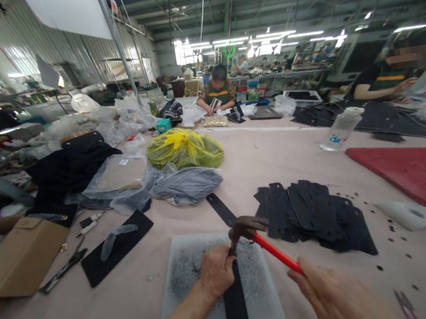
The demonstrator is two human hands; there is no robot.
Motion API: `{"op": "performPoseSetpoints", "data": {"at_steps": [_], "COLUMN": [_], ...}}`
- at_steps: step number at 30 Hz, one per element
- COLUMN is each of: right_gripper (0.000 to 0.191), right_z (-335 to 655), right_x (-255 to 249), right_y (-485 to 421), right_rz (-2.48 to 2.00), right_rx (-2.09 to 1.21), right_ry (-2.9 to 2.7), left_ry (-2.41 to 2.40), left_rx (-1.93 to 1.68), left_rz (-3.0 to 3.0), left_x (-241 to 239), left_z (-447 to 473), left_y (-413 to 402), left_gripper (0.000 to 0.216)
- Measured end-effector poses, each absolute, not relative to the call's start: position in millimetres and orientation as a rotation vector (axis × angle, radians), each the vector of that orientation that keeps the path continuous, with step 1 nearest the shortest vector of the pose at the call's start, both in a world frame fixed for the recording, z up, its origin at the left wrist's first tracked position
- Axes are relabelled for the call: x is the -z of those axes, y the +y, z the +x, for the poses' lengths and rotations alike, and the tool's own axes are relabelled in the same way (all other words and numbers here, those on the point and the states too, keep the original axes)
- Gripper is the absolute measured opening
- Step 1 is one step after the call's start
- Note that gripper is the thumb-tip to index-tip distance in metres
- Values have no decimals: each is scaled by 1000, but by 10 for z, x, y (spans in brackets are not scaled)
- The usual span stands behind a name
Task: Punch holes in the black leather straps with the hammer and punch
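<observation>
My right hand [327,292] is closed around the red handle of a claw hammer [277,254]. The hammer's dark head is over my left hand [217,269], at its fingertips. Those fingers are pinched on a short dark punch-like tool, mostly hidden by the fingers and hammer head. Below them a long black strip [235,305] lies on a white board [259,294] covered in dark marks. Whether hammer and tool touch, I cannot tell. To the right is a loose pile of black pieces [313,214], some with holes. Another black strip [221,209] lies beyond the board.
A yellow bag [185,150] and a grey bag [187,184] lie ahead. Left are a cardboard box [27,256] and black panel [116,248]. At right are a clear bottle [340,130], red sheet [409,165] and small black discs [380,268]. Two people work across the table.
</observation>
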State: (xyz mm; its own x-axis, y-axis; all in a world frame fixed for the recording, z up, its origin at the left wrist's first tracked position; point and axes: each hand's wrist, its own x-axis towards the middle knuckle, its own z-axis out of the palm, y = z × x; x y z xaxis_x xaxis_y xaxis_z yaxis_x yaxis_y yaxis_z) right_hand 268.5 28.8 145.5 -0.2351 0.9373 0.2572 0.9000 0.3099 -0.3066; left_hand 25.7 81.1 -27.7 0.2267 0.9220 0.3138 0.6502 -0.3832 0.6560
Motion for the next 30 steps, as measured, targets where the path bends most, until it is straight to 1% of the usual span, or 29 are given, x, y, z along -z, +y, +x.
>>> {"op": "performPoseSetpoints", "data": {"at_steps": [2,4,7,9,10,12,14,15,16,18,19,22,25,28,30], "right_gripper": [40,38,45,46,45,42,40,42,45,49,55,80,90,101,109], "right_z": [2742,2887,3206,3403,3464,3459,3252,3083,2883,2450,2245,1812,1708,1782,1832], "right_x": [-1341,-1156,-677,-305,-146,53,79,45,-3,-79,-87,16,130,106,56], "right_y": [274,232,126,61,37,9,3,5,8,6,-5,-76,-139,-124,-95], "right_rz": [-1714,-1869,-2054,-2133,-2189,-2212,-2063,-1945,-1824,-1653,-1576,-1454,-1476,-1468,-1449], "right_rx": [-246,-431,-725,-831,-790,-516,-189,-104,-101,-264,-377,-606,-673,-755,-803], "right_ry": [-2244,-2203,-2044,-1973,-1964,-1997,-2054,-2084,-2129,-2249,-2324,-2445,-2438,-2471,-2520], "left_ry": [1453,1447,1445,1447,1447,1448,1461,1468,1471,1464,1456,1451,1540,1614,1586], "left_rx": [-976,-994,-1009,-1004,-997,-971,-938,-924,-910,-900,-900,-925,-1060,-1251,-1268], "left_rz": [2120,2121,2118,2112,2109,2104,2097,2091,2084,2066,2057,1968,1665,1321,1275], "left_x": [264,263,277,288,291,293,289,286,282,278,277,278,251,181,124], "left_z": [261,265,269,269,267,260,251,247,244,242,242,248,238,176,114], "left_y": [809,806,802,802,803,806,806,805,802,796,795,822,932,1061,1081], "left_gripper": [17,17,17,17,16,14,13,12,12,13,14,16,17,22,22]}}
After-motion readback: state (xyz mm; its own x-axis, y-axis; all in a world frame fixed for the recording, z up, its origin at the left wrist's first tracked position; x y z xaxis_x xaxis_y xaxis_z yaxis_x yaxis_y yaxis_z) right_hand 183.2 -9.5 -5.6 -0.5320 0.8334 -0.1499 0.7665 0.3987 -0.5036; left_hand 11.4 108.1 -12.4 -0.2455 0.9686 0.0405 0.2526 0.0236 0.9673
